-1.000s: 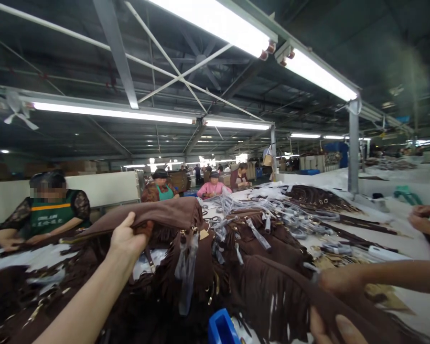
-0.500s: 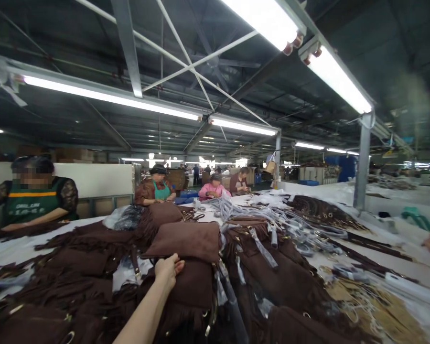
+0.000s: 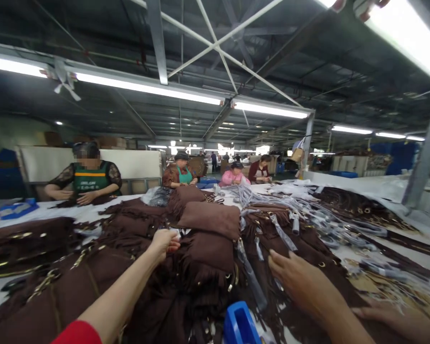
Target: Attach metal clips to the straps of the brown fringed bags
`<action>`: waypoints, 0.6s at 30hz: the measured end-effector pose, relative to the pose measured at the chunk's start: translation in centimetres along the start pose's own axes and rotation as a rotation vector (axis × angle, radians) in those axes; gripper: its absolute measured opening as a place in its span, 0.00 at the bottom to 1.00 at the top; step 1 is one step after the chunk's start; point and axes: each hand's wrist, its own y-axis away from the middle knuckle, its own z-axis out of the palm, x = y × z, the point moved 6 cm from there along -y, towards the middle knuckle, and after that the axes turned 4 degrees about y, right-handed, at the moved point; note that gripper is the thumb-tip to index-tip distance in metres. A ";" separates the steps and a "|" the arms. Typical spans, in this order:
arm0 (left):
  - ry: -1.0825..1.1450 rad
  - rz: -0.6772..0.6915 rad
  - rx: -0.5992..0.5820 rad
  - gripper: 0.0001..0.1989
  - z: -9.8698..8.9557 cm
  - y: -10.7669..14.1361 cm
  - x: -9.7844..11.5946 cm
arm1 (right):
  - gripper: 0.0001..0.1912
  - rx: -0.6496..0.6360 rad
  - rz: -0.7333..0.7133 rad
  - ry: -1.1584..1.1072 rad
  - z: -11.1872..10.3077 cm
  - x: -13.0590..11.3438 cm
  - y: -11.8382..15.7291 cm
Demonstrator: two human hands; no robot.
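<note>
My left hand (image 3: 163, 246), on a bare forearm with a red sleeve (image 3: 79, 333), has its fingers curled in beside a dark brown suede-like bag (image 3: 209, 219). A small white scrap shows at its fingertips; what it grips is hidden. To the right of that bag, my right hand (image 3: 297, 282) hovers over brown fringed pieces, fingers stretched out and nothing visible in them. Plastic-wrapped metal clips and straps (image 3: 283, 234) hang between the two hands. Near the bottom edge lies a blue plastic object (image 3: 241, 325) with a slot, its kind unclear.
Another person's hand (image 3: 383, 313) reaches in from the right. More brown bags (image 3: 75, 282) cover the left side. Grey wrapped straps (image 3: 318, 224) and tan pieces with white strings (image 3: 390, 289) lie right. A co-worker in a green apron (image 3: 89, 184) sits across the table.
The view has turned left. My left hand has come away from the bag's lower edge to its left side. My right hand and the blue object have come into view.
</note>
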 end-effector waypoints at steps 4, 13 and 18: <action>-0.165 0.035 0.054 0.07 -6.1 3.1 3.1 | 0.13 0.046 0.012 -0.123 3.6 -5.3 -2.0; -0.230 0.168 0.015 0.05 -13.7 10.4 4.2 | 0.17 0.047 -0.005 -0.246 7.6 -5.8 -13.4; -0.226 0.356 0.221 0.07 -18.8 13.7 8.5 | 0.24 -0.031 0.072 -0.307 10.9 -7.2 -20.4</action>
